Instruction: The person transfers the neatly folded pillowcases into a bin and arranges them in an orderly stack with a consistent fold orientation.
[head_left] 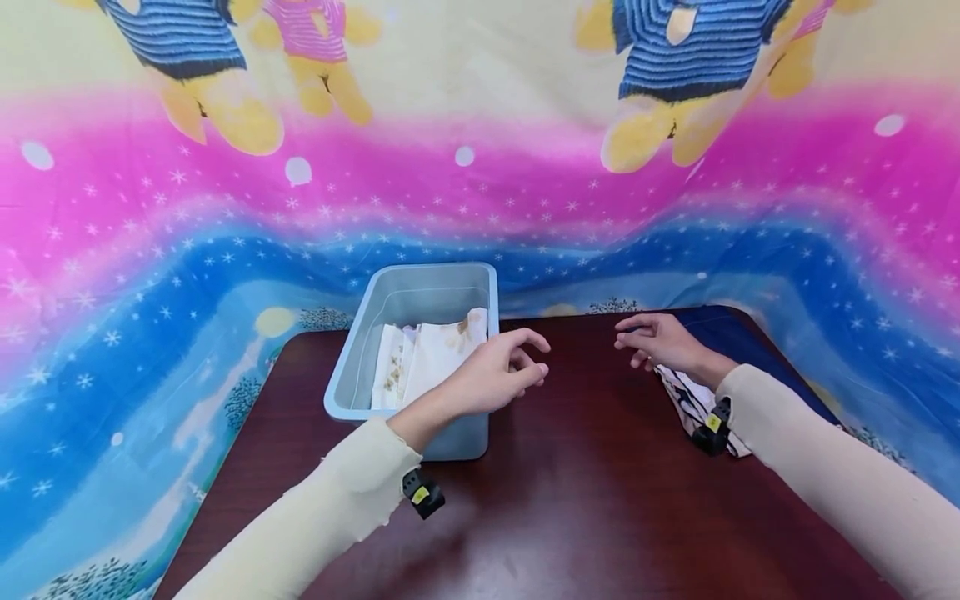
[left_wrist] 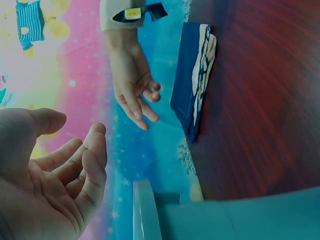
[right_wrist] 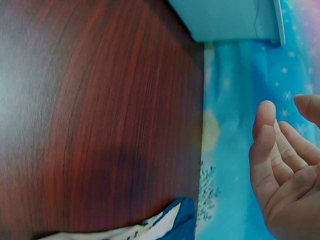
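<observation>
My left hand (head_left: 498, 371) hovers by the right rim of a grey-blue plastic bin (head_left: 352, 367), its fingers loosely curved around nothing. Inside the bin lie folded white cloths (head_left: 442, 354) with brownish printed patterns. Over to the right, my right hand (head_left: 663, 343) hangs in the air with relaxed, bent fingers, also holding nothing. Below and behind it is a folded dark blue cloth (head_left: 720, 329) with a white and black patterned part (head_left: 693, 400), partly covered by the hand and sleeve. In the left wrist view, the blue cloth (left_wrist: 187, 75) lies apart from the right hand (left_wrist: 132, 82).
A dark red-brown wooden table (head_left: 585, 500) carries the bin at its left and the cloth at its right. Behind it hangs a colourful curtain (head_left: 540, 192) with bears and snowflakes, close along the table's back and side edges.
</observation>
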